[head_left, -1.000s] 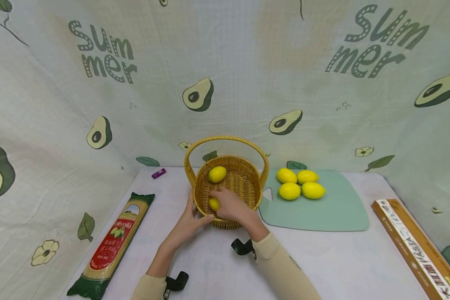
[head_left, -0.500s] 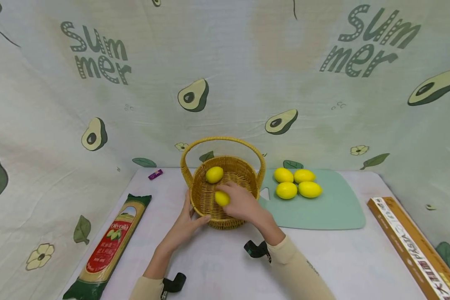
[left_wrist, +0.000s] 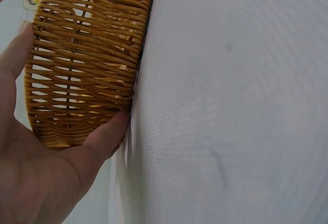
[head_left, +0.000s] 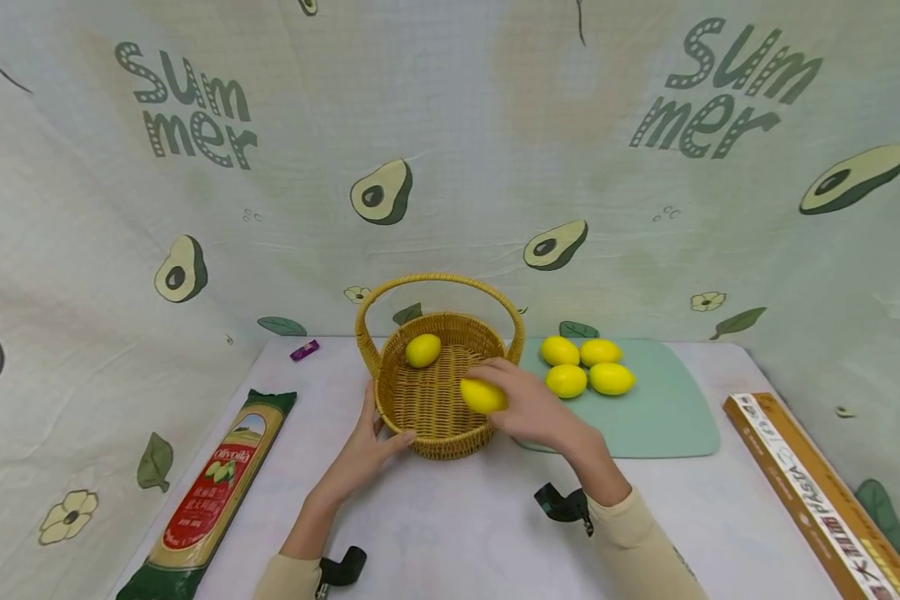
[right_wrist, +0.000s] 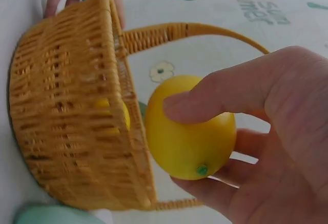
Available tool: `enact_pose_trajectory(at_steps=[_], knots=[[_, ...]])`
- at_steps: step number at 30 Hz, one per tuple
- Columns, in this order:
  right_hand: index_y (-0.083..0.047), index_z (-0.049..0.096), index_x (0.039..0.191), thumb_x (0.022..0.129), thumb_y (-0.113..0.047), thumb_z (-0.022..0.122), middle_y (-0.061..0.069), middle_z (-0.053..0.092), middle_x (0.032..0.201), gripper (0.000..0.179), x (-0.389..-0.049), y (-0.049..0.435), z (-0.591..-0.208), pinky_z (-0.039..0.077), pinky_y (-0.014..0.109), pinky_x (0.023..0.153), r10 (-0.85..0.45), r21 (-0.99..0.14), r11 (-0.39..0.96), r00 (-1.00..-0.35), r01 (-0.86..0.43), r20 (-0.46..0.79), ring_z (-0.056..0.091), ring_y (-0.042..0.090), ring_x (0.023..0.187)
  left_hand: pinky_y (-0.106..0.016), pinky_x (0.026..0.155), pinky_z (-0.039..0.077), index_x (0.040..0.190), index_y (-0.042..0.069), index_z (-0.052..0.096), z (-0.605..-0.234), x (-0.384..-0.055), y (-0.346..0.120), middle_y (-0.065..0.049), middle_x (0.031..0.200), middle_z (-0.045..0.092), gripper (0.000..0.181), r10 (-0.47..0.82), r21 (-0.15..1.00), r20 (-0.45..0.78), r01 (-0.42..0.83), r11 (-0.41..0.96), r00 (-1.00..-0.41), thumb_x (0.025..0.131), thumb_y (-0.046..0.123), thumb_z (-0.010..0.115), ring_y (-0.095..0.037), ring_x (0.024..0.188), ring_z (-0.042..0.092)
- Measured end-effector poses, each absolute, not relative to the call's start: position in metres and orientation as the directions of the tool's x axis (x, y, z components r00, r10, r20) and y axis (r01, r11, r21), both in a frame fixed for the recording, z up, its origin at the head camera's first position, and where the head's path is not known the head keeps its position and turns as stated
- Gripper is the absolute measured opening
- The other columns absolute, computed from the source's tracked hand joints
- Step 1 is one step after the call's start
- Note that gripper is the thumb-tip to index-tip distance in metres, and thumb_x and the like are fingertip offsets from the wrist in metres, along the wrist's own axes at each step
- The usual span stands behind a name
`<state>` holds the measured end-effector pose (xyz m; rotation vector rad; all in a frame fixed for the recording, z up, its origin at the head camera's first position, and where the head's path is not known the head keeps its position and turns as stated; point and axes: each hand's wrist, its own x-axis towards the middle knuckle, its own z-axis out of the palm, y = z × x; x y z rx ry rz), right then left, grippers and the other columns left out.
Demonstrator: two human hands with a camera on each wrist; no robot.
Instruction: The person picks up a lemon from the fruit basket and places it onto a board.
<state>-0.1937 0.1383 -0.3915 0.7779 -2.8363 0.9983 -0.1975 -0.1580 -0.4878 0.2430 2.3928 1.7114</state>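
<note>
A woven wicker basket with an arched handle stands at the middle back of the table. My left hand grips its left front side, thumb by the rim; in the left wrist view a finger reaches down the wicker wall. My right hand holds a yellow lemon above the basket's right rim. The right wrist view shows the thumb on one side of that lemon and fingers behind it. Another lemon lies inside the basket at the back left.
Several lemons sit grouped on a pale green cutting board right of the basket. A pasta bag lies at left, a long brown pasta box at right. A small purple packet is at the back left.
My right hand has picked the front lemon up from inside the basket and carried it up and right to the rim. My left hand stays on the basket.
</note>
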Motion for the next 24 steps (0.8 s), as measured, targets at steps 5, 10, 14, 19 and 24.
enact_pose_trajectory(at_steps=[5,10,14,19,24], knots=[[-0.022,0.063,0.132,0.076,0.003,0.066,0.000,0.058,0.132,0.061,-0.186,0.160,-0.390,0.049,0.041,0.091,-0.427,-0.540,0.702,-0.881,-0.464,0.203,0.057,0.021,0.112,-0.065,0.119,0.015,0.156,0.040,-0.017,-0.487,-0.197,-0.158,0.005,0.167,-0.016,0.109,0.241,0.946,-0.048,0.033,0.324,-0.969,0.092,0.036,0.071,-0.045,0.153,0.009],[-0.020,0.066,0.128,0.075,0.006,0.066,-0.001,0.058,0.126,0.059,-0.184,0.178,-0.393,0.049,0.034,0.083,-0.426,-0.531,0.712,-0.884,-0.460,0.195,0.057,0.017,0.102,-0.065,0.119,0.016,0.155,0.043,-0.017,-0.488,-0.197,-0.157,0.005,0.167,-0.015,0.109,0.240,0.947,-0.052,0.028,0.319,-0.969,0.092,0.035,0.072,-0.045,0.152,0.009],[-0.018,0.066,0.128,0.075,0.008,0.064,0.000,0.059,0.126,0.059,-0.182,0.192,-0.396,0.050,0.037,0.086,-0.416,-0.527,0.729,-0.894,-0.436,0.164,0.059,0.020,0.104,-0.066,0.118,0.017,0.155,0.042,-0.017,-0.488,-0.197,-0.157,0.005,0.167,-0.016,0.109,0.244,0.949,-0.053,0.027,0.315,-0.968,0.092,0.035,0.072,-0.047,0.152,0.009],[-0.014,0.066,0.127,0.072,0.010,0.063,0.003,0.063,0.129,0.060,-0.180,0.211,-0.404,0.049,0.047,0.097,-0.392,-0.526,0.752,-0.911,-0.399,0.130,0.058,0.025,0.117,-0.065,0.119,0.016,0.153,0.048,-0.016,-0.487,-0.197,-0.157,0.005,0.167,-0.015,0.107,0.249,0.949,-0.041,0.040,0.312,-0.968,0.092,0.034,0.071,-0.046,0.152,0.008],[-0.008,0.067,0.125,0.071,0.015,0.058,0.006,0.066,0.124,0.059,-0.180,0.226,-0.413,0.048,0.052,0.100,-0.383,-0.516,0.762,-0.915,-0.391,0.128,0.058,0.027,0.114,-0.066,0.119,0.016,0.151,0.050,-0.017,-0.486,-0.197,-0.157,0.005,0.167,-0.014,0.107,0.243,0.947,-0.047,0.034,0.320,-0.969,0.092,0.035,0.071,-0.046,0.152,0.010]])
